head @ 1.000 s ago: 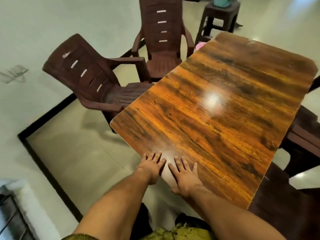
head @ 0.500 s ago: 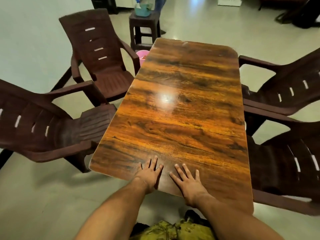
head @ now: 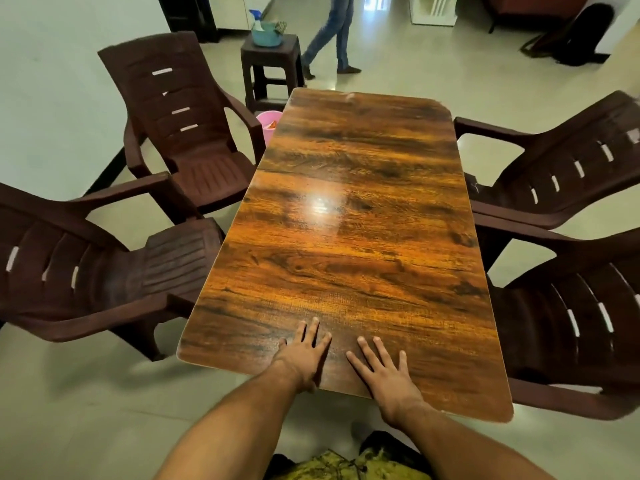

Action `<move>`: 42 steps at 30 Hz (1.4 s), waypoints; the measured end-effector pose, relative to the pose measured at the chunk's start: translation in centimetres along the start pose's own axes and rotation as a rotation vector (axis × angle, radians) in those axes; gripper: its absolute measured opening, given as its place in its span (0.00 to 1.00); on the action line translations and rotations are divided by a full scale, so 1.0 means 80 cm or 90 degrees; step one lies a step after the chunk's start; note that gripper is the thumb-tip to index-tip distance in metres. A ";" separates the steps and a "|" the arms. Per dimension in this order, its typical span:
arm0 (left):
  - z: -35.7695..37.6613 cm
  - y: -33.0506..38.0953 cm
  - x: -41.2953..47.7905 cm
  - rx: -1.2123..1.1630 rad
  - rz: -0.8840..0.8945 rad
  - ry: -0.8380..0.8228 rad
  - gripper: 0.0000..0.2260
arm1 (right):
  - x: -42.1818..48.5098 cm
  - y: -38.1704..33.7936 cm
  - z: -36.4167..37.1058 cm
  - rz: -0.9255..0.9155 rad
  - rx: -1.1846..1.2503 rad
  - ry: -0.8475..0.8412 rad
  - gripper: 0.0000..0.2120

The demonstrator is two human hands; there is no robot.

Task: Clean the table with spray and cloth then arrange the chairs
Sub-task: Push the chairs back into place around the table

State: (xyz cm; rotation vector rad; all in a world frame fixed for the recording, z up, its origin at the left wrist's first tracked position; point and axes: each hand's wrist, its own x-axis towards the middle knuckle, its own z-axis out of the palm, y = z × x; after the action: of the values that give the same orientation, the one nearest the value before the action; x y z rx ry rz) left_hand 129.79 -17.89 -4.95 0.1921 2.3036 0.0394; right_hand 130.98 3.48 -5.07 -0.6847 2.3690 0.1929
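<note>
A glossy wood-grain table (head: 349,216) stretches away from me. My left hand (head: 303,355) and my right hand (head: 384,374) lie flat on its near edge, fingers spread, holding nothing. Brown plastic armchairs stand around it: two on the left, one near (head: 86,271) and one far (head: 183,133), and two on the right, one far (head: 561,178) and one near (head: 581,320). Beyond the table's far end, a brown stool (head: 270,69) carries a teal tub (head: 266,35) with a spray bottle (head: 257,19) and a cloth (head: 281,27) in it.
A pink bucket (head: 268,126) sits on the floor by the table's far left corner. A person in jeans (head: 334,32) walks across the floor behind the stool. A dark bag (head: 578,36) rests against the far right wall.
The view has swung right and lifted, so the table now runs straight ahead, both right chairs show, and the walking person has come into sight. My hands stay flat on the near edge.
</note>
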 end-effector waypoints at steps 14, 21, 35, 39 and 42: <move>0.030 -0.038 -0.039 -0.030 0.004 0.052 0.42 | 0.023 -0.058 -0.018 -0.003 0.083 0.043 0.38; 0.082 -0.136 -0.100 -0.064 -0.017 0.079 0.38 | 0.058 -0.202 -0.032 -0.070 0.107 0.032 0.34; 0.108 -0.363 -0.161 -0.119 -0.119 0.167 0.35 | 0.166 -0.415 -0.122 -0.165 0.018 0.119 0.31; 0.103 -0.449 -0.168 -0.126 -0.171 0.182 0.34 | 0.235 -0.485 -0.159 -0.219 -0.004 0.141 0.31; 0.094 -0.540 -0.181 -0.139 -0.222 0.171 0.34 | 0.302 -0.564 -0.197 -0.275 0.000 0.147 0.31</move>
State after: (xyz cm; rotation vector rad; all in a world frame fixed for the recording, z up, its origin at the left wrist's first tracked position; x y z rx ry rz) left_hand 139.50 -63.04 -3.29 -0.3456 2.5456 0.1451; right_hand 130.11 -50.02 -6.38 -1.2528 2.3642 -0.0787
